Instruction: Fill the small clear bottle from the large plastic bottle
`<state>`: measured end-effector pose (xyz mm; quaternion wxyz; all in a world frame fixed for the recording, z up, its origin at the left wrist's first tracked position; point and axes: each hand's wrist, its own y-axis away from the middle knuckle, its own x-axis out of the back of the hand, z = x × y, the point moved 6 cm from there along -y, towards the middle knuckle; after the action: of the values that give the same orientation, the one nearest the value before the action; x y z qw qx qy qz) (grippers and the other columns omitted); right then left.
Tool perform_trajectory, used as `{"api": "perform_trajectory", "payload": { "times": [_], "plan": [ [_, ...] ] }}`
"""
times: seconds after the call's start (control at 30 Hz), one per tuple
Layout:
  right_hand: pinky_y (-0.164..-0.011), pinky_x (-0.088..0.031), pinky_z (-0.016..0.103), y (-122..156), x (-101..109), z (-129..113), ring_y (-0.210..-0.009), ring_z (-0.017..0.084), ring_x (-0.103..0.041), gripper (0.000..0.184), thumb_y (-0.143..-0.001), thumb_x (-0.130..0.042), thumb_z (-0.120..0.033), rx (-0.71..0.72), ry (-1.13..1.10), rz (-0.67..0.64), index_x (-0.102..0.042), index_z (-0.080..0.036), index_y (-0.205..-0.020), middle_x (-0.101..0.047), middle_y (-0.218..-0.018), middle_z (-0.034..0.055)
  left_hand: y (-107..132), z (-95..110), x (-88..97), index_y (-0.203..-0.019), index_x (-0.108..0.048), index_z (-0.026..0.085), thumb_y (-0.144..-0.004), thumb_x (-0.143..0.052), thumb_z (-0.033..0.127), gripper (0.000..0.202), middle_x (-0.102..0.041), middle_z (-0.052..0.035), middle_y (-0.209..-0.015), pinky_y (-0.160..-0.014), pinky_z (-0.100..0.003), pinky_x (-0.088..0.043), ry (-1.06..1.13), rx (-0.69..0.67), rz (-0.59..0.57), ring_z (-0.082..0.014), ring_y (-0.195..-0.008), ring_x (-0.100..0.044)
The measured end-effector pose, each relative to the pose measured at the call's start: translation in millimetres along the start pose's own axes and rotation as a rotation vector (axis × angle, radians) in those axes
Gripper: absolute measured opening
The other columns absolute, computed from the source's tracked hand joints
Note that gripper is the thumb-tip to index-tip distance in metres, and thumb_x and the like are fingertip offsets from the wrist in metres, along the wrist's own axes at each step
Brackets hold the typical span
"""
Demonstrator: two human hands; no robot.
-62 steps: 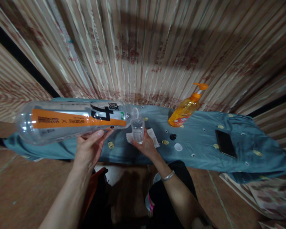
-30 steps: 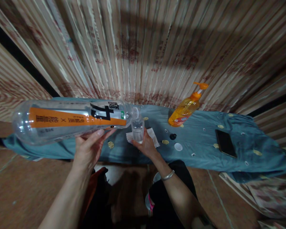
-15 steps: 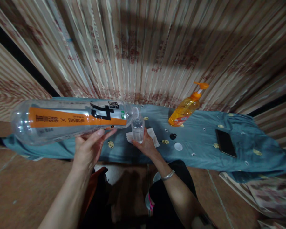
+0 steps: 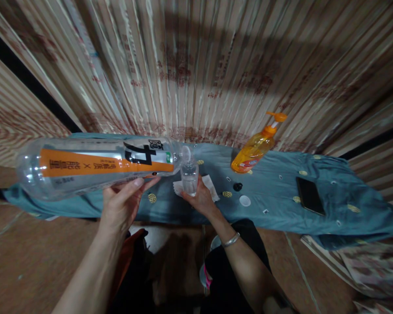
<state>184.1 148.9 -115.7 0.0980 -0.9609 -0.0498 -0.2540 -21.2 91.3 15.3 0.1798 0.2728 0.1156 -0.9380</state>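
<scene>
My left hand point(image 4: 124, 198) grips a large clear plastic bottle point(image 4: 85, 168) with an orange and silver label from below. The bottle lies nearly level in the air, its neck pointing right. Its mouth meets the top of a small clear bottle point(image 4: 190, 174), which stands almost upright with clear liquid inside. Around the lower part of the small bottle, my right hand point(image 4: 199, 196) is closed, a silver bangle on its wrist. Under the small bottle is a white paper tissue point(image 4: 212, 185). To the right lie a small black cap point(image 4: 237, 187) and a white disc point(image 4: 245, 200).
A teal cloth with pineapple prints covers the narrow table point(image 4: 275, 192). An orange pump bottle point(image 4: 253, 150) stands toward the back, and a black phone point(image 4: 310, 196) lies on the right. Behind the table hangs a striped curtain point(image 4: 196, 69).
The large bottle's base has dipped very slightly. Both hands keep their grip and stay in nearly the same place.
</scene>
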Motion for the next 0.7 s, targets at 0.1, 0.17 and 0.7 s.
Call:
{"api": "perform_trajectory", "payload": {
  "times": [0.1,0.17,0.7],
  "plan": [
    [-0.112,-0.051,0.058,0.0,-0.3,0.1,-0.133,0.037,-0.061,0.088,-0.078,-0.078,-0.033,-0.008,0.001,-0.007,-0.036,-0.017,-0.154,-0.063,-0.141,0.0174,0.2,-0.3,-0.4,-0.109,-0.073,0.026,-0.050,-0.094,0.012,0.064,-0.080,-0.0035,-0.085,-0.074,-0.044,-0.068,0.005,0.007,-0.009,-0.0239,-0.074,-0.076],
    [-0.112,-0.051,0.057,0.2,0.0,-0.2,-0.134,0.036,-0.061,0.087,-0.078,-0.077,-0.032,-0.008,0.003,-0.003,-0.036,-0.017,-0.153,-0.063,-0.142,0.0169,0.0,-0.4,-0.2,-0.110,-0.072,0.024,-0.049,-0.094,0.011,0.066,-0.080,-0.0043,-0.085,-0.075,-0.046,-0.068,-0.001,0.004,-0.007,-0.0243,-0.074,-0.076],
    [-0.111,-0.052,0.054,0.1,1.2,-4.8,-0.133,0.036,-0.062,0.086,-0.078,-0.079,-0.033,-0.003,0.023,-0.008,-0.037,-0.016,-0.152,-0.062,-0.142,0.0183,-1.2,-5.7,2.1,-0.096,-0.076,0.019,-0.045,-0.099,0.016,0.057,-0.078,-0.0039,-0.075,-0.075,-0.041,-0.067,-0.043,0.012,0.034,-0.0241,-0.071,-0.076]
  ]
}}
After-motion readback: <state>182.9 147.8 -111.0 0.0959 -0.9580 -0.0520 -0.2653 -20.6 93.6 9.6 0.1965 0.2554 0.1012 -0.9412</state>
